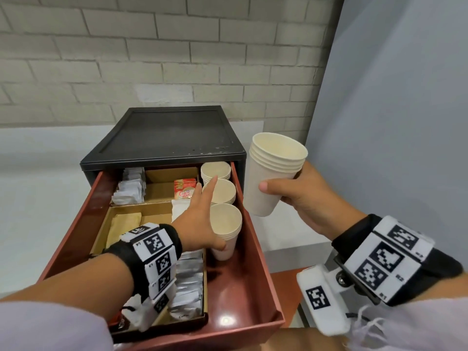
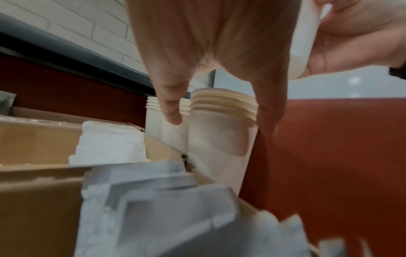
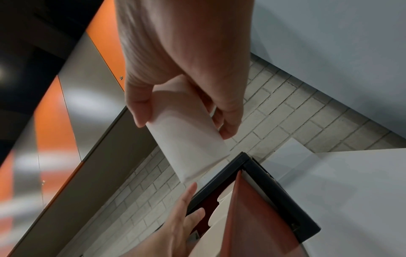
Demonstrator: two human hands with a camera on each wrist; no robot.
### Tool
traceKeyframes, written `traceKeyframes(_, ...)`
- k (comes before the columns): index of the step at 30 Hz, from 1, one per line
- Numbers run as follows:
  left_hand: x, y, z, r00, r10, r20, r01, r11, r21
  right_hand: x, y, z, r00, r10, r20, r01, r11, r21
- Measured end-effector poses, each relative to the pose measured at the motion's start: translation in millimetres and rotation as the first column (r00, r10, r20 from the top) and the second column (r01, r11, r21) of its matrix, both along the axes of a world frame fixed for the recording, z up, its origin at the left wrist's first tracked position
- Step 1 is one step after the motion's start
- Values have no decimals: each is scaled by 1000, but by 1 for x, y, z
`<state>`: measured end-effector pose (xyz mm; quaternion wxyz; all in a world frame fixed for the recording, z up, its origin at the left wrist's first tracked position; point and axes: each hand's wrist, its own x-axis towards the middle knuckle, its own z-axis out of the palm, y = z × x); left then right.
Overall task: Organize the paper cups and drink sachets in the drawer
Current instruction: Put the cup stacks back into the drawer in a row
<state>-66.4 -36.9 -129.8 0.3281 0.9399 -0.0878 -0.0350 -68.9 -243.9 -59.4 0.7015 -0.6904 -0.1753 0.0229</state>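
The red-brown drawer [image 1: 255, 239] stands pulled out of a black cabinet [image 1: 164, 133]. Three stacks of cream paper cups line its right lane: near [image 1: 226, 224], middle [image 1: 224, 191], far [image 1: 216, 169]. My left hand [image 1: 207, 214] reaches in with straight fingers along the left of the stacks, its thumb by the near stack [image 2: 222, 130]. My right hand [image 1: 298, 196] grips another cup stack [image 1: 273, 173] in the air right of the drawer, also in the right wrist view [image 3: 191, 142]. White sachets [image 1: 130, 186], a Coffee mate pack [image 1: 185, 192] and silver sachets [image 1: 190, 279] fill the cardboard dividers.
Bare drawer floor [image 1: 235, 295] shows in front of the near stack. A brick wall [image 1: 177, 59] rises behind the cabinet and a grey panel [image 1: 392, 97] stands to the right. The cabinet sits on a pale counter [image 1: 38, 186].
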Motion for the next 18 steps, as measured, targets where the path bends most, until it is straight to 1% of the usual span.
traceKeyframes(3, 3, 5, 3, 1000, 12, -21, -13, 999, -35, -6, 2, -2, 1000, 0, -3, 0, 1000, -24)
traceKeyframes(6, -4, 10, 16, 999, -29, -32, 28, 998, -52, -13, 3, -5, 1000, 10, -18, -11, 999, -33)
traceKeyframes(8, -12, 16, 29, 998, -67, -8, 65, 987, -150, -18, 5, -7, 999, 32, -34, -33, 999, -38)
traceKeyframes(10, -23, 20, 42, 992, -123, -21, 112, 952, -285, -24, 10, -10, 997, 59, -45, -61, 997, -53)
traceKeyframes(12, -35, 20, 54, 976, -215, -39, 181, 894, -410, -30, 17, -14, 996, 79, -50, -84, 992, -90)
traceKeyframes(13, -40, 18, 57, 965, -262, -29, 222, 867, -447, -33, 20, -17, 995, 89, -51, -95, 988, -124)
traceKeyframes(15, -45, 15, 57, 949, -315, 22, 286, 830, -478, -39, 25, -22, 995, 92, -38, -98, 968, -233)
traceKeyframes(16, -46, 14, 55, 946, -323, 31, 295, 817, -496, -42, 26, -24, 997, 80, -25, -84, 954, -287)
traceKeyframes(18, -45, 15, 48, 940, -341, 18, 302, 807, -507, -48, 27, -26, 1000, 16, 1, -15, 941, -337)
